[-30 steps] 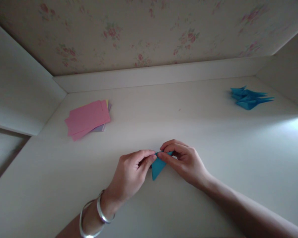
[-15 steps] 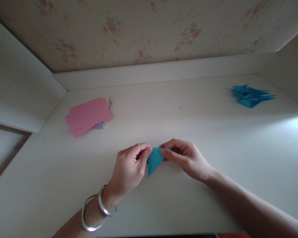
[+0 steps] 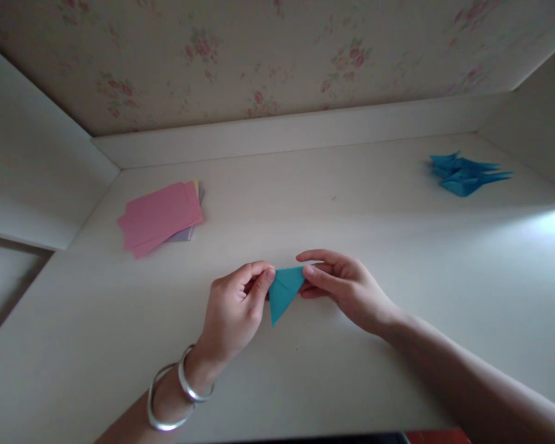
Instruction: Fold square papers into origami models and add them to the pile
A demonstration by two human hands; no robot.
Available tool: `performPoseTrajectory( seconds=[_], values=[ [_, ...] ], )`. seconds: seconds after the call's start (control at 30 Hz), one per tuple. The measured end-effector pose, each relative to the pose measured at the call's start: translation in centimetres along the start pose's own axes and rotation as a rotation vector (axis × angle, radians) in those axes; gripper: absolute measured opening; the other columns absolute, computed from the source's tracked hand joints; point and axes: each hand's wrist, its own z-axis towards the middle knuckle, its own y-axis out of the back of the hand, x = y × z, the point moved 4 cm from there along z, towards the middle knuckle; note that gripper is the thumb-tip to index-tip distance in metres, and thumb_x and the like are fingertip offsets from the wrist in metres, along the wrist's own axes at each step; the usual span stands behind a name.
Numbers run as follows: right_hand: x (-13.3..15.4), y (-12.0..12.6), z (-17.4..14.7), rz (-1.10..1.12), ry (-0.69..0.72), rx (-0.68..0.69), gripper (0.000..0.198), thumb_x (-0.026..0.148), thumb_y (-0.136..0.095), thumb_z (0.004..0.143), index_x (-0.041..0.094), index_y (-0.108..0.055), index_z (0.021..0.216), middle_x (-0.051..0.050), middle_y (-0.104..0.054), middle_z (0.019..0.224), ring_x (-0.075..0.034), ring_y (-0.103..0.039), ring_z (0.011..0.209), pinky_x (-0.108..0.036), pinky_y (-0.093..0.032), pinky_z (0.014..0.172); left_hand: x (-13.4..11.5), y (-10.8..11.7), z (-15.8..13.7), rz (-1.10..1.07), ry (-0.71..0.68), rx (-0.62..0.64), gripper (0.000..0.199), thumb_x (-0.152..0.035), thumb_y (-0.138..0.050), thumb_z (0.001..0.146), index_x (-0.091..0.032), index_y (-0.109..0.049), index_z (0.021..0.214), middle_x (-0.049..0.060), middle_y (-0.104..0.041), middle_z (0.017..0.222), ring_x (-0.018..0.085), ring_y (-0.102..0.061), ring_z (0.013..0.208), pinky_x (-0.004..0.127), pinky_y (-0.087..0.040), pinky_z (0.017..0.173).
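Observation:
A blue sheet of origami paper, folded into a triangle with one point downward, is held up between both hands. My left hand pinches its upper left corner between thumb and fingers; two silver bangles circle that wrist. My right hand grips the right corner, thumb on the front face and other fingers behind. Its index finger is lifted off the top edge. The fingers behind the paper are partly hidden.
Pink paper sheets lie stacked over purple and yellow ones at the left. Blue folded paper pieces with long points rest at the far right. A low white ledge runs along the floral wall behind the white desk.
My right index finger has lifted away from the paper's top edge, uncovering more of the folded sheet. My left hand keeps its pinch. The view has shifted slightly.

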Motion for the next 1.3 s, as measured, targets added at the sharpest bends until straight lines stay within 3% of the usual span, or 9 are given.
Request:
performPoseTrajectory(
  seconds=[0.17,0.33,0.47,0.53,0.6,0.7,0.9,1.3],
  values=[
    [0.5,0.0,-0.2,-0.086,0.049,-0.052,0.034,0.047,-0.079,0.074,0.017,-0.075,0.090,-0.003,-0.075,0.080,-0.016,-0.072,0.072,-0.030,-0.062,0.073,-0.1,-0.1,-0.1,-0.031,0.012,0.012,0.023,-0.035,-0.058,0.095,-0.018,-0.072,0.090,0.001,-0.071,0.071,0.013,-0.065,0.061,0.018,-0.049,0.056],
    [0.3,0.2,0.0,-0.088,0.047,-0.097,0.037,0.046,-0.081,0.072,0.016,-0.074,0.093,-0.003,-0.074,0.077,-0.017,-0.072,0.070,-0.032,-0.062,0.072,-0.1,-0.3,-0.2,-0.081,0.016,0.022,0.021,-0.034,-0.059,0.095,-0.018,-0.072,0.091,0.002,-0.073,0.072,0.014,-0.069,0.061,0.018,-0.054,0.057],
    [-0.3,-0.3,0.0,0.065,-0.033,-0.007,0.043,0.046,-0.080,0.075,0.019,-0.071,0.107,-0.003,-0.076,0.082,-0.019,-0.074,0.078,-0.036,-0.061,0.081,-0.5,-0.1,-0.3,-0.004,-0.039,-0.031,0.017,-0.030,-0.061,0.093,-0.018,-0.072,0.091,0.001,-0.074,0.073,0.012,-0.067,0.060,0.017,-0.051,0.056],
    [-0.6,-0.9,-0.2,0.103,-0.070,0.092,0.040,0.049,-0.076,0.079,0.018,-0.072,0.105,-0.004,-0.077,0.086,-0.020,-0.075,0.083,-0.036,-0.061,0.083,-0.7,-0.1,-0.4,0.008,-0.051,-0.042,0.015,-0.028,-0.061,0.093,-0.018,-0.072,0.091,0.001,-0.074,0.074,0.012,-0.067,0.060,0.017,-0.051,0.057],
    [-0.7,-1.4,-0.4,0.073,-0.097,0.152,0.040,0.054,-0.071,0.082,0.015,-0.075,0.092,-0.006,-0.077,0.086,-0.019,-0.075,0.081,-0.034,-0.061,0.081,-0.9,-0.1,-0.5,0.010,-0.060,-0.055,0.014,-0.027,-0.060,0.093,-0.018,-0.072,0.092,0.001,-0.075,0.075,0.011,-0.067,0.061,0.017,-0.051,0.058],
    [-0.8,-1.6,-0.6,-0.025,-0.121,0.125,0.045,0.058,-0.069,0.081,0.014,-0.074,0.078,-0.006,-0.076,0.076,-0.017,-0.074,0.070,-0.029,-0.062,0.073,-1.1,-0.1,-0.5,0.019,-0.070,-0.073,0.014,-0.026,-0.061,0.093,-0.018,-0.071,0.091,0.001,-0.074,0.075,0.011,-0.066,0.061,0.017,-0.050,0.058],
    [-0.2,-1.4,-0.7,-0.121,-0.099,0.102,0.050,0.062,-0.067,0.080,0.015,-0.075,0.067,-0.006,-0.074,0.062,-0.016,-0.072,0.057,-0.026,-0.061,0.060,-0.7,-0.4,-0.8,0.028,-0.074,-0.013,0.014,-0.026,-0.058,0.095,-0.018,-0.069,0.094,0.001,-0.070,0.070,0.011,-0.064,0.056,0.018,-0.050,0.056],
    [0.7,-1.4,-1.0,-0.374,0.009,0.089,0.058,0.065,-0.059,0.084,0.015,-0.069,0.057,-0.006,-0.071,0.056,-0.014,-0.067,0.051,-0.024,-0.056,0.053,-0.9,-0.7,-0.8,0.020,-0.108,0.020,0.013,-0.025,-0.055,0.095,-0.017,-0.065,0.094,-0.001,-0.065,0.064,0.010,-0.058,0.052,0.018,-0.046,0.051]
  ],
)
